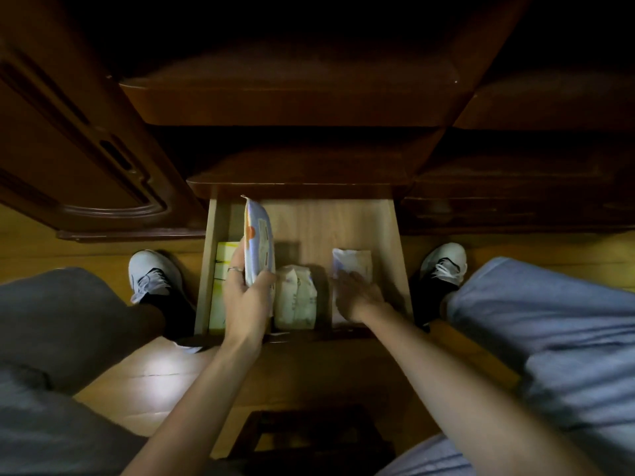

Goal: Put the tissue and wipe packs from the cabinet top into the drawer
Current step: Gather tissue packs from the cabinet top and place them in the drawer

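Note:
The light wooden drawer (343, 221) is pulled out below the dark cabinet top (295, 97). My left hand (245, 297) grips a pale blue wipe pack (259, 242) with an orange mark, held on edge in the drawer's left half. My right hand (357, 293) lies flat on a white tissue pack (354, 262) at the drawer's right side. Between the hands stand two cream tissue packs (297, 298). Yellow packs (221, 286) line the drawer's left wall.
A dark wardrobe door (79, 159) stands to the left, more dark drawers (532, 187) to the right. My knees and both white shoes (151, 273) (443, 264) flank the drawer on the wooden floor. A dark stool (309, 438) sits below my arms.

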Available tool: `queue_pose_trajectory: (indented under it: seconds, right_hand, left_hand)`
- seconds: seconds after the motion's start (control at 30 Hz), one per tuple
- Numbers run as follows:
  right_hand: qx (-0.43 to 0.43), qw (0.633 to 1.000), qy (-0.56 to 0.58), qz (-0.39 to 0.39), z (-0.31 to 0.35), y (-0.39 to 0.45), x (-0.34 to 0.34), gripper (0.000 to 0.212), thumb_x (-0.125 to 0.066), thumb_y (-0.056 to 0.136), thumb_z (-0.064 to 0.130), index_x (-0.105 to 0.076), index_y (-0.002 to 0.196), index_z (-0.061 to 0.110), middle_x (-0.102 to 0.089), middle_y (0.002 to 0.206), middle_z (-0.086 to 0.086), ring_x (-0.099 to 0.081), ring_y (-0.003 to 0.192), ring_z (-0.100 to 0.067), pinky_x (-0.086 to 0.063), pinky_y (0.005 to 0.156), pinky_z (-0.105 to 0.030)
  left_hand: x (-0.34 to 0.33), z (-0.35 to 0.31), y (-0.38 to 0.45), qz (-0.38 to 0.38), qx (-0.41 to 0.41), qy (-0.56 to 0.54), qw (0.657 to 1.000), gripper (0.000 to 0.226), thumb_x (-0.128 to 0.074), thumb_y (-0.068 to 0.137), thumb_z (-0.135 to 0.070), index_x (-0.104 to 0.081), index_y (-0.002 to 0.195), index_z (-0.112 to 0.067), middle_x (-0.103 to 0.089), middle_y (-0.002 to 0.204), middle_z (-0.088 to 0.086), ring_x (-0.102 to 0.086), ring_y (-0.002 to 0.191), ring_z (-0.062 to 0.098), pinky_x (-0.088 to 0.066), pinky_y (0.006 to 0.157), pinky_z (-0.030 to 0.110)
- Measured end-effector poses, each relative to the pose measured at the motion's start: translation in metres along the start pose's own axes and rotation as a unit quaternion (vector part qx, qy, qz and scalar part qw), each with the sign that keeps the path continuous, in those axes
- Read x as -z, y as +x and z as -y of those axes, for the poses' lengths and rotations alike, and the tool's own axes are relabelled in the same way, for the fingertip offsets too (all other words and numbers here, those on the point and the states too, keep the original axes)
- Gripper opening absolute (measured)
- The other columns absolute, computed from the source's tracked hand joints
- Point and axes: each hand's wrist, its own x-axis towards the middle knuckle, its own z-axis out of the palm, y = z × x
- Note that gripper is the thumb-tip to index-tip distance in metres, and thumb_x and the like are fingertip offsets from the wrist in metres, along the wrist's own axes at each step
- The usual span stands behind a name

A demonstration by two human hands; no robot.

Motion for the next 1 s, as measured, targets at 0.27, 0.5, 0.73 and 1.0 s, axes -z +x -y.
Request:
queue_pose_trajectory:
  seconds: [0.27,0.5,0.73,1.0]
  right_hand:
    - [-0.078,0.989,-0.087,0.088,-0.015,-0.005,0.010,0.040,-0.046,0.100,0.021,-0.056,0.138,0.017,-0.040,0.156,-0.012,-0.038,0.142,-0.035,-0.033,0.112,-0.055]
    - [-0.006,0.706,0.707,0.024,0.042,-0.039,0.051,0.058,-0.039,0.099,0.065,-0.066,0.124,0.021,-0.075,0.107,-0.006,-0.073,0.096,-0.023,-0.055,0.075,-0.032]
    - [-0.038,0.751,0.654,-0.083,0.023,-0.049,0.054,0.040,-0.074,0.090,0.027,-0.060,0.127,0.022,-0.071,0.117,-0.002,-0.070,0.098,-0.021,-0.059,0.061,-0.032]
    - [-0.166,0.887,0.393,-0.175,-0.030,-0.039,0.055,0.066,-0.066,0.095,0.022,-0.027,0.149,0.021,-0.056,0.135,-0.002,-0.067,0.106,-0.030,-0.054,0.064,-0.035]
  left_hand:
    - [0.008,0.017,0.006,-0.028,-0.017,0.241,0.970,0.064,-0.064,0.069,-0.037,-0.056,0.133,-0.043,-0.055,0.131,0.001,-0.044,0.126,0.023,-0.044,0.105,0.044]
    - [-0.012,0.007,-0.003,-0.048,-0.092,0.371,0.923,0.086,-0.075,0.067,-0.040,-0.043,0.145,-0.022,-0.052,0.131,0.006,-0.039,0.122,0.027,-0.037,0.101,0.038]
    - [-0.021,0.010,-0.007,0.151,0.019,0.088,0.984,0.068,-0.081,0.081,-0.027,-0.046,0.138,-0.030,-0.061,0.123,-0.010,-0.059,0.113,0.010,-0.053,0.080,0.020]
    - [-0.001,0.019,0.015,-0.037,0.163,0.019,0.986,0.031,-0.066,0.093,-0.021,-0.058,0.123,-0.022,-0.064,0.105,-0.007,-0.061,0.098,0.008,-0.043,0.064,0.017]
